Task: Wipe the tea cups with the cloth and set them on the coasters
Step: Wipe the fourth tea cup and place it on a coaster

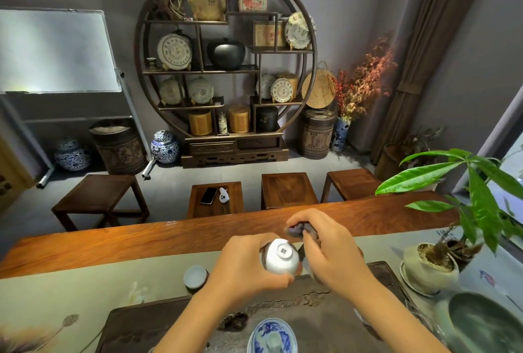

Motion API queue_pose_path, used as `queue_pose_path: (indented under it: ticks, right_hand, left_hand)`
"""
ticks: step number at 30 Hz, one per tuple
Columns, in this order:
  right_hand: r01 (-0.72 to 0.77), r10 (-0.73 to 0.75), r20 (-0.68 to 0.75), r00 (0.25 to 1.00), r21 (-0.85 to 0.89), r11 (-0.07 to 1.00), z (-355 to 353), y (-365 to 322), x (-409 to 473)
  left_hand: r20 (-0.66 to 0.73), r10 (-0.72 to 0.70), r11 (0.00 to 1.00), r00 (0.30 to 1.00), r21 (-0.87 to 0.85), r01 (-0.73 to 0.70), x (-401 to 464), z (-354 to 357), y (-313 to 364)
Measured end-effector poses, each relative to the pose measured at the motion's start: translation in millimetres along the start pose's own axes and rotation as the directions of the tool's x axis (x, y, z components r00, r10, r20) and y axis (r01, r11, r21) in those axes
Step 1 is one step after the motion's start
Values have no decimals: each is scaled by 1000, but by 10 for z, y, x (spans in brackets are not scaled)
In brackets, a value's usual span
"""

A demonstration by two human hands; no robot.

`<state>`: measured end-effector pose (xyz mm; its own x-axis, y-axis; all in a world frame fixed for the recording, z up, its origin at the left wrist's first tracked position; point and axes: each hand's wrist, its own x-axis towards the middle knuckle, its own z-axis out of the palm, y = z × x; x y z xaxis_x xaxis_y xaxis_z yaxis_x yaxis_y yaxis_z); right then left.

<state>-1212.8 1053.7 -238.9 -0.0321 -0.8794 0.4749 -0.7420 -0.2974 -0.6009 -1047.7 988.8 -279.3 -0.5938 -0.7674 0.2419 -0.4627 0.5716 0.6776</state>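
Observation:
My left hand grips a white tea cup turned so its foot ring faces me, held above the far edge of the dark tea tray. My right hand is closed on a dark grey cloth, bunched just beyond the cup and touching its far side. A second white tea cup stands upright on a brown coaster on the pale table runner, left of my left hand.
A blue-and-white lidded bowl sits at the tray's near edge. A potted plant and a dark green bowl stand to the right. Beyond the long wooden table are stools, one holding a phone.

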Motion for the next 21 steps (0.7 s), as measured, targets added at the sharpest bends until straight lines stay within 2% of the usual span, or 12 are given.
queue_pose_path:
  ticks: [4, 6, 10, 15, 19, 21]
  right_hand:
    - [209, -186, 189, 964, -112, 972, 96, -97, -55]
    - [225, -197, 196, 960, -127, 966, 109, -90, -63]
    - [132, -123, 109, 986, -81, 988, 140, -46, -72]
    - [-67, 67, 2, 998, -57, 996, 237, 41, -157]
    - [-159, 160, 96, 982, -19, 987, 291, 92, -349]
    - [-209, 208, 59, 976, 17, 978, 285, 114, -378]
  left_hand:
    - [-9, 18, 999, 1000, -31, -18, 2, -8, 19]
    - [-38, 8, 996, 999, -90, -11, -22, -16, 2]
    - [-88, 30, 989, 996, -140, -42, -84, -31, -27]
    - [-178, -42, 986, 983, -166, 12, -143, 0, -88]
    - [-278, -165, 969, 946, -223, 103, -152, -5, -183]
    - [-265, -146, 975, 953, -204, 93, -154, -27, -201]
